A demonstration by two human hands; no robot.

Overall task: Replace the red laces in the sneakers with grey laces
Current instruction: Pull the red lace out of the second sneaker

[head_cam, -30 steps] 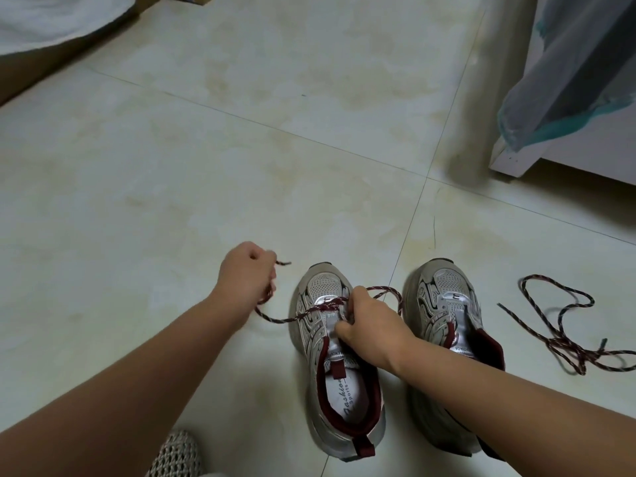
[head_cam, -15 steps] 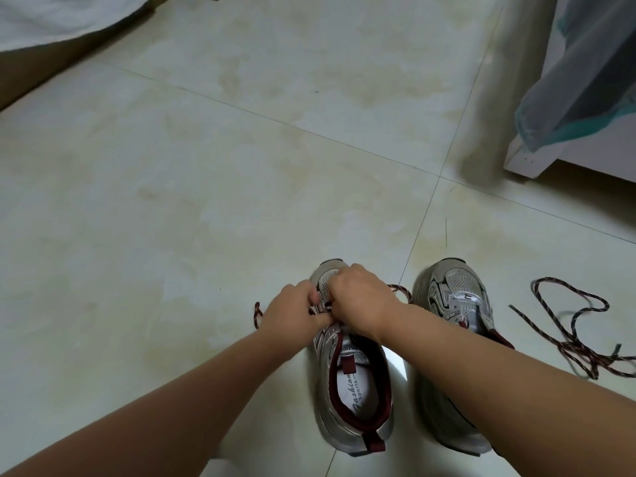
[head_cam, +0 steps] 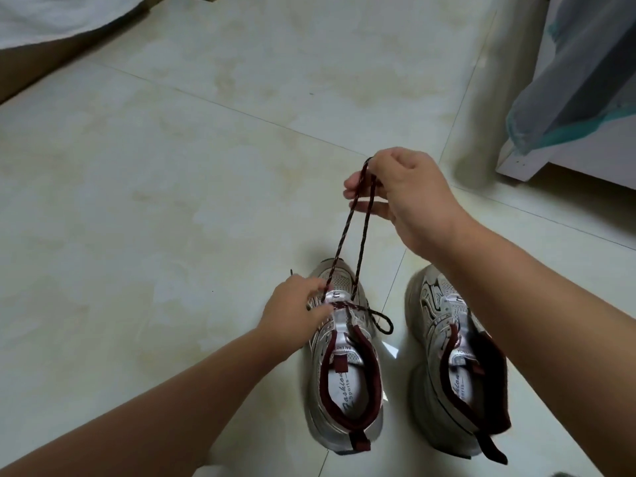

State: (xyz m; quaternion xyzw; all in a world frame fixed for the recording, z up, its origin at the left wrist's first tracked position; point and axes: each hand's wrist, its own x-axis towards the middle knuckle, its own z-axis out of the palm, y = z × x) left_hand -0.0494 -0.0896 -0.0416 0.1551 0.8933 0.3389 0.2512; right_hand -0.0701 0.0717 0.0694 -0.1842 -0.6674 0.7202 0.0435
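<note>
Two silver-grey sneakers with dark red lining stand side by side on the tiled floor. The left sneaker (head_cam: 344, 373) still carries a red lace (head_cam: 347, 232) through its front eyelets. My right hand (head_cam: 406, 197) is raised above the toe and pinches a loop of that lace, which runs taut down to the shoe. My left hand (head_cam: 296, 304) rests on the left side of the shoe's front, fingers at the eyelets. A loose lace end (head_cam: 382, 321) curls off the shoe's right side. The right sneaker (head_cam: 454, 366) shows no lace and is partly hidden by my right forearm.
A white furniture base (head_cam: 523, 166) with grey and teal cloth (head_cam: 578, 94) hanging over it stands at the right. A white cloth over a brown edge (head_cam: 51, 25) lies at the top left. Beige floor tiles (head_cam: 172, 149) stretch ahead.
My right hand has lifted from the shoe's front, drawing a loop of red lace up and away. My left hand stayed at the eyelets. The loose red lace on the floor has left the view.
</note>
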